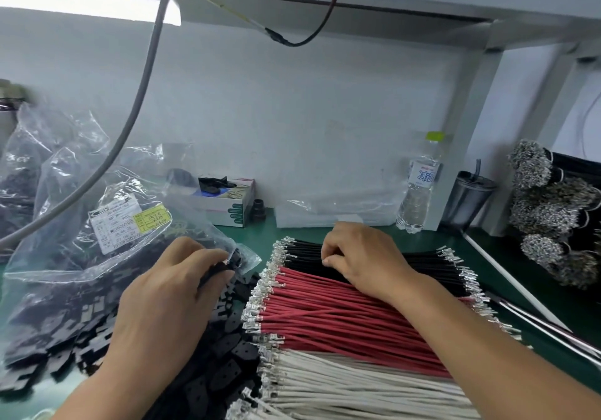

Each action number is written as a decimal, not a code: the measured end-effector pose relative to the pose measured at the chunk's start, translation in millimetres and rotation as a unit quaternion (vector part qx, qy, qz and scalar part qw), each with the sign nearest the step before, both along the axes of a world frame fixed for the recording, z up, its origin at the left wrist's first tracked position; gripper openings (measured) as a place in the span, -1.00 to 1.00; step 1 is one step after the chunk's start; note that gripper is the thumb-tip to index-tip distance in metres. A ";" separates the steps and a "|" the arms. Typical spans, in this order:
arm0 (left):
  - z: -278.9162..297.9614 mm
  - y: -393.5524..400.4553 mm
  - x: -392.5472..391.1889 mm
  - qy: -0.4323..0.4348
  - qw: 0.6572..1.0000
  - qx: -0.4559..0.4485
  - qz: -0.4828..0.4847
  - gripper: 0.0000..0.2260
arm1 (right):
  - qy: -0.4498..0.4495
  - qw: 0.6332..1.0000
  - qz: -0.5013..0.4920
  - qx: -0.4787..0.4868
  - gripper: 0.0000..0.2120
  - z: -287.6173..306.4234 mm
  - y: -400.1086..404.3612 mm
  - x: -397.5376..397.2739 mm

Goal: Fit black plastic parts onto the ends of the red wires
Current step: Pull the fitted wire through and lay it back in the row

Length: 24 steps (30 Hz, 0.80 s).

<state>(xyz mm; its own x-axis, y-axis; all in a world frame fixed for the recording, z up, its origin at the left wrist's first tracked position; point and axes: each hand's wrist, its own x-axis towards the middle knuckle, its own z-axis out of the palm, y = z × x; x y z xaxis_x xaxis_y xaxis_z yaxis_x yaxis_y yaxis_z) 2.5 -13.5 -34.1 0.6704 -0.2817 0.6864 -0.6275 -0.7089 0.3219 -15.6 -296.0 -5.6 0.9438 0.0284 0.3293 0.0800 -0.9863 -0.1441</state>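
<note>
- Head view: the left hand (169,292) reaches into the heap of black plastic parts (224,364) spilling from a clear bag (81,224) on the green worktop (533,292); its fingers curl onto the heap, seemingly pinching one part, though the grip itself is hidden.
- The right hand (364,257) rests on the black wires (422,261), fingers curled and pinching at a strand near the border with the red wires (341,315), which lie in a flat row between the black and the white wires (341,387).
- Judgement: to do this well, single out one red wire by its metal terminal (257,312), orient the part's opening to it, and push straight.
</note>
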 end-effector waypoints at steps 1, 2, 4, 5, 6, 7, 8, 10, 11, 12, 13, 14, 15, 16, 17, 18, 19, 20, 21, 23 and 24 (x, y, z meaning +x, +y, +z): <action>-0.3 0.2 -0.5 -0.004 1.000 -0.019 -0.008 -0.76 | -0.007 1.000 0.000 0.005 -0.96 2.3 -1.4 -0.8; -0.1 0.3 -0.7 -0.008 0.999 -0.038 -0.014 -0.74 | -0.020 1.000 0.001 0.012 -0.95 6.2 -2.6 -2.1; -0.3 -1.2 -1.2 -0.019 0.997 -0.064 -0.028 -0.72 | -0.064 0.998 0.006 0.016 -0.91 17.2 -4.2 -5.9; -0.6 -2.9 -2.6 -0.027 0.997 -0.069 -0.033 -0.71 | -0.090 0.996 0.014 0.010 -0.89 24.5 -3.4 -8.7; -0.4 -4.9 -4.9 -0.034 0.996 -0.075 -0.037 -0.69 | -0.122 0.992 0.021 0.001 -0.87 32.5 -0.8 -12.7; 0.1 -7.0 -7.6 -0.036 0.995 -0.087 -0.044 -0.67 | -0.159 0.987 0.029 -0.008 -0.86 40.2 3.2 -18.6; 0.8 -8.6 -10.6 -0.031 0.992 -0.111 -0.050 -0.66 | -0.202 0.979 0.038 -0.017 -0.86 46.5 8.1 -26.1; 4.6 -11.3 -18.0 0.003 0.980 -0.183 -0.072 -0.67 | -0.272 0.960 0.060 -0.020 -0.89 51.7 20.9 -47.1; 6.7 -12.3 -21.9 0.036 0.967 -0.234 -0.098 -0.69 | -0.285 0.955 0.076 -0.015 -0.90 49.8 28.6 -58.1; 8.4 -12.8 -25.2 0.083 0.943 -0.292 -0.137 -0.70 | -0.286 0.954 0.092 -0.007 -0.90 45.0 36.5 -68.4; 9.3 -13.3 -28.0 0.139 0.910 -0.346 -0.179 -0.70 | -0.280 0.954 0.104 0.006 -0.90 38.1 43.7 -77.1; 9.4 -14.3 -30.4 0.190 0.880 -0.383 -0.207 -0.72 | -0.276 0.954 0.112 0.023 -0.90 29.9 49.5 -83.9; 9.0 -15.3 -32.0 0.220 0.865 -0.394 -0.219 -0.75 | -0.273 0.954 0.118 0.043 -0.90 21.9 53.9 -88.7; 8.6 -16.3 -32.9 0.235 0.862 -0.390 -0.221 -0.79 | -0.270 0.953 0.120 0.067 -0.88 15.3 56.8 -91.9; 8.6 -17.1 -33.2 0.242 0.864 -0.380 -0.223 -0.82 | -0.266 0.952 0.122 0.090 -0.86 10.2 58.3 -93.7; 8.6 -17.4 -33.1 0.243 0.868 -0.368 -0.226 -0.84 | -0.263 0.951 0.125 0.108 -0.84 7.1 58.6 -94.8; 8.5 -17.2 -33.2 0.242 0.873 -0.355 -0.229 -0.84 | -0.260 0.950 0.127 0.120 -0.81 5.4 58.3 -95.8; 8.4 -17.5 -33.8 0.243 0.877 -0.344 -0.233 -0.84 | -0.257 0.949 0.128 0.127 -0.78 4.8 58.0 -97.1; 8.2 -17.5 -34.9 0.246 0.878 -0.336 -0.238 -0.83 | -0.258 0.949 0.126 0.130 -0.77 5.2 57.7 -98.7; 7.6 -18.4 -37.2 0.252 0.876 -0.330 -0.245 -0.81 | -0.261 0.949 0.119 0.128 -0.80 6.4 57.8 -101.4; 7.3 -19.5 -38.6 0.256 0.874 -0.331 -0.248 -0.80 | -0.262 0.950 0.113 0.125 -0.82 6.5 58.4 -102.4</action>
<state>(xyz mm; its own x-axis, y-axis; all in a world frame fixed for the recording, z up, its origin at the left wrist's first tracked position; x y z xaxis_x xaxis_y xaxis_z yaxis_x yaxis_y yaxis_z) -36.2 -33.1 -26.9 0.8460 -0.2797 0.4539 -0.4574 0.0566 0.8874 -118.1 -237.6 0.9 0.6276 0.0698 0.7754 0.4111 -0.8755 -0.2539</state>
